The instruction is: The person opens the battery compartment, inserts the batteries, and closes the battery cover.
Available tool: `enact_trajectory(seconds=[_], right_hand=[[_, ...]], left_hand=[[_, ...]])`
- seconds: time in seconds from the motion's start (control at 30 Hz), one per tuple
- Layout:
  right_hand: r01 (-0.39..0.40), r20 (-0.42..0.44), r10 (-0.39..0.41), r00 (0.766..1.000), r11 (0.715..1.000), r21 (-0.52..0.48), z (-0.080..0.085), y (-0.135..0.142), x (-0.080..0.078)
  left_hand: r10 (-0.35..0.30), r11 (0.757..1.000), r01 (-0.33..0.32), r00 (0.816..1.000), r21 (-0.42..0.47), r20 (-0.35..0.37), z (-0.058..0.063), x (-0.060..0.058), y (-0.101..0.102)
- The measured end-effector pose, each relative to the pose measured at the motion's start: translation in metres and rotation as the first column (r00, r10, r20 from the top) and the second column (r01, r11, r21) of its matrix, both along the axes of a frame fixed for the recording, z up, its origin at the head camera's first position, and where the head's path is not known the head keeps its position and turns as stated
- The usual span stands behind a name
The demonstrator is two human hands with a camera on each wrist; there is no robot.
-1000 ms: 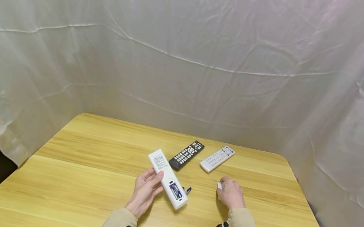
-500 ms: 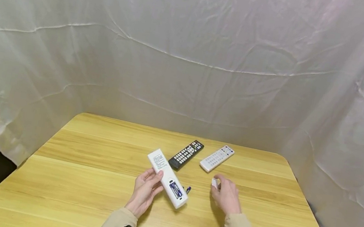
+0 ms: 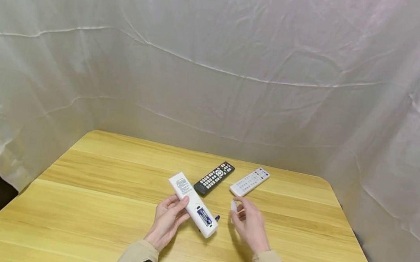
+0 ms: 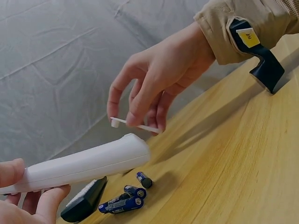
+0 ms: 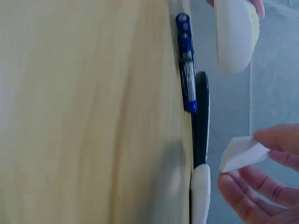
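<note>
My left hand [image 3: 168,220] grips a white remote control [image 3: 184,187] with its back turned up, raised over the table. Its battery compartment is uncovered, and blue batteries [image 3: 204,216] lie inside. To its right, my right hand [image 3: 252,225] pinches a small white battery cover [image 3: 234,205] between thumb and fingers, apart from the remote and above the wood. In the left wrist view the cover [image 4: 138,124] is held nearly flat past the remote's end. Several loose blue batteries [image 4: 122,203] lie on the table below the remote, mostly hidden in the head view.
A black remote [image 3: 214,178] lies button side up behind the held remote. Right of it lies a second white remote [image 3: 250,182], also buttons up. The wooden table [image 3: 80,211] ends at a grey curtain [image 3: 214,104] at the back and sides.
My right hand has lifted the battery cover off the table and carried it left towards the remote. My left hand stays in place, while the remote has tilted slightly.
</note>
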State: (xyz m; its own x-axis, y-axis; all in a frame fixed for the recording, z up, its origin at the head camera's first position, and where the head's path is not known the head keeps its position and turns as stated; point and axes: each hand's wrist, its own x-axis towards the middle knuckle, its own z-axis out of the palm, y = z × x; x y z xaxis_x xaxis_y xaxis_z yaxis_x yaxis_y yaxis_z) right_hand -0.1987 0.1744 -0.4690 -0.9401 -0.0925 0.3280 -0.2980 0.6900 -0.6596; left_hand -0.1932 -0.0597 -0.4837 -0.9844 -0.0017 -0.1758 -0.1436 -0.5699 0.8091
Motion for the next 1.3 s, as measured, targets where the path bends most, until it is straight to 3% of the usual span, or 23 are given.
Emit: enact_trajectory(seconds=[0.2,0.57,0.8,1.07,1.3], right_hand=[[-0.058,-0.054,0.055,0.997,0.996,-0.065,-0.001,-0.007,0.001],[-0.143,-0.128,0.134,0.983,0.988,-0.063,-0.002,-0.019,0.006],[-0.193,-0.224,0.184,0.957,0.981,-0.020,-0.003,-0.027,0.009],[-0.200,-0.194,0.199,0.961,0.980,0.014,0.001,-0.033,0.015],[-0.240,-0.212,0.249,0.945,0.968,0.068,0.001,-0.039,0.017]], left_hand=[[-0.002,1.000,0.002,1.000,0.001,-0.010,0.000,0.000,0.001],[0.013,1.000,-0.013,1.000,0.002,0.001,0.000,0.000,0.002],[0.009,1.000,-0.009,1.000,-0.008,-0.001,0.000,0.001,0.002],[-0.001,1.000,0.001,1.000,-0.005,-0.016,0.000,0.002,0.003],[-0.012,1.000,0.012,1.000,-0.008,-0.026,0.002,0.003,0.004]])
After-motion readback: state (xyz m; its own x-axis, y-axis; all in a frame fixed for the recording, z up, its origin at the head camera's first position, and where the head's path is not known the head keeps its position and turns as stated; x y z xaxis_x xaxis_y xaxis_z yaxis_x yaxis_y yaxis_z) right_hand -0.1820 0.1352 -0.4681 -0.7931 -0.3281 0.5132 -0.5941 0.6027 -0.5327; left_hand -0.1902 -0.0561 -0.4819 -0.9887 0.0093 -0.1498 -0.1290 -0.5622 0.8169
